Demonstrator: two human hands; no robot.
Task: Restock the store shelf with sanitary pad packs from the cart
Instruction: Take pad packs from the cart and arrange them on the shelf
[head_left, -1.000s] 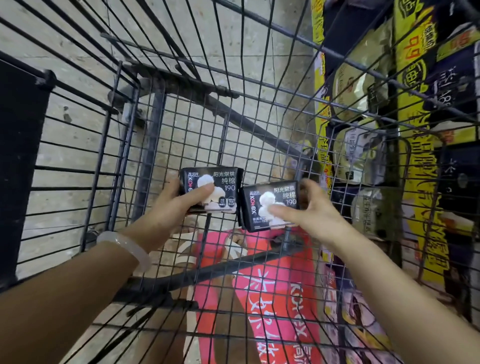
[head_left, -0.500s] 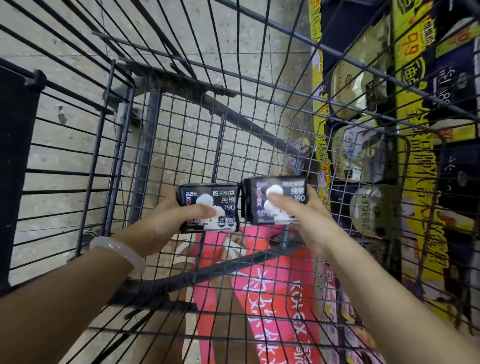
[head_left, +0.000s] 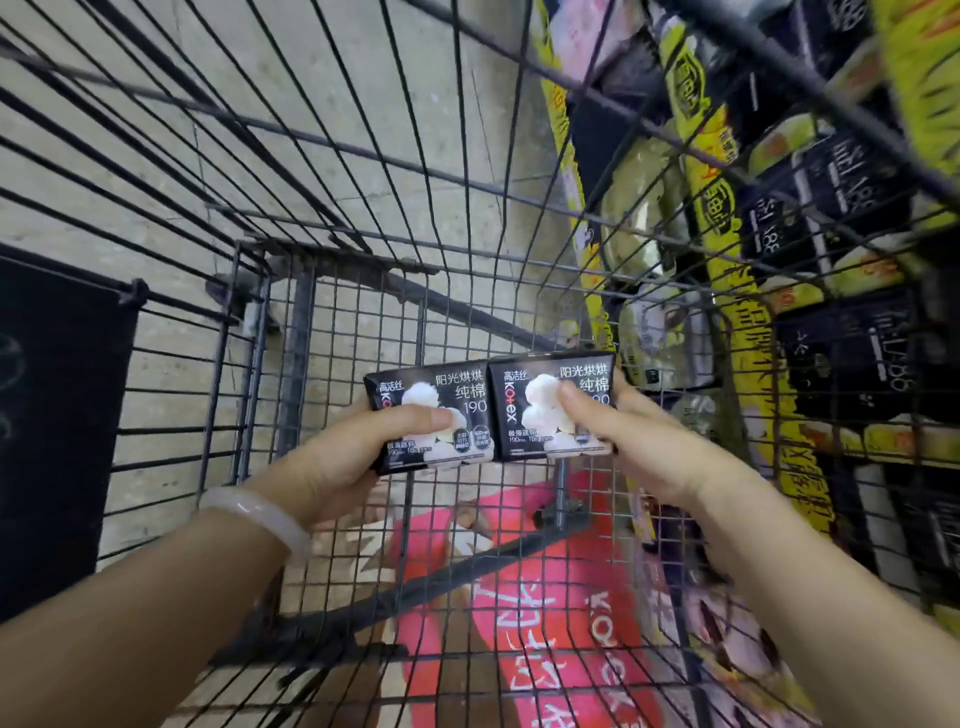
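Note:
Two small black sanitary pad packs with white cotton pictures are held side by side inside the wire cart. My left hand grips the left pack with the thumb across its front. My right hand grips the right pack, thumb on its front. The two packs touch edge to edge, upright, above the cart's floor. The store shelf with black and yellow packs stands to the right, seen through the cart's side.
A pink printed carton shows below the cart's mesh floor. A black panel covers the cart's left side. Pale stone floor lies beyond the cart. A white bangle is on my left wrist.
Both hands have brought the two packs together until they touch and straightened the right pack. The view has tilted and moved closer to the shelf.

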